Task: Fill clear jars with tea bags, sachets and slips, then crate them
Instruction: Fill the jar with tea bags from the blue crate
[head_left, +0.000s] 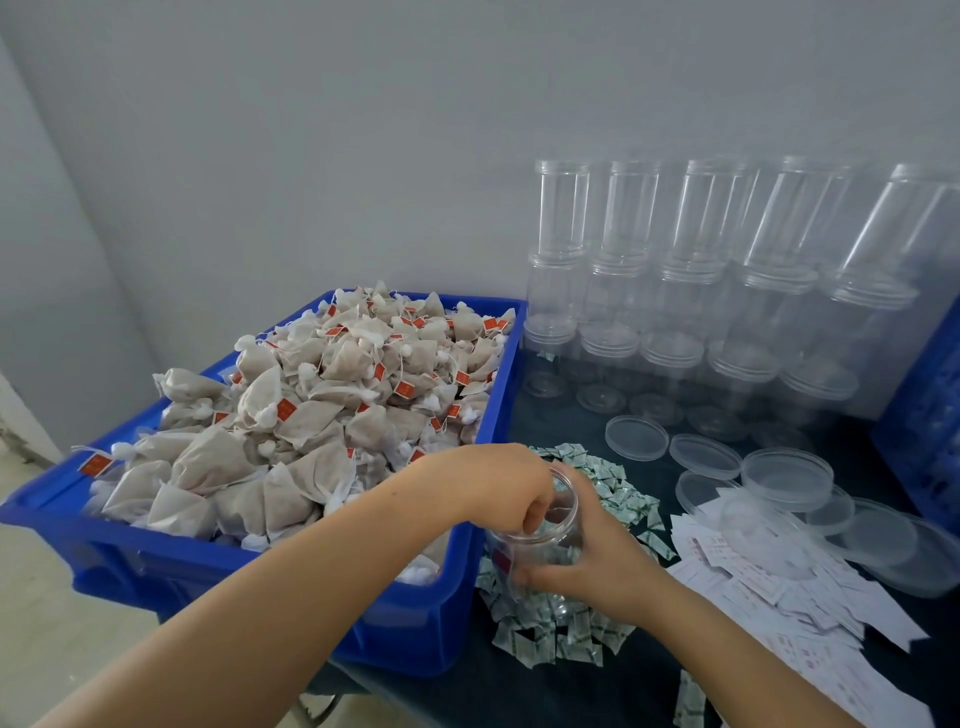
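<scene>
A clear jar (540, 551) tilts above the pile of green-and-white sachets (613, 488) on the dark table. My right hand (597, 561) grips the jar's side from the right. My left hand (498, 483) hangs over the jar's mouth with its fingertips curled down into the opening; whether they pinch anything is hidden. A small red tag shows through the jar's lower wall. The blue crate (426, 623) at left is heaped with beige tea bags (311, 405) bearing red tags. White paper slips (779, 582) lie spread at right.
Stacked empty clear jars (675, 291) line the back wall. Loose clear lids (784, 473) sit behind the slips. Another blue crate (930, 415) stands at the far right edge. Floor shows at lower left.
</scene>
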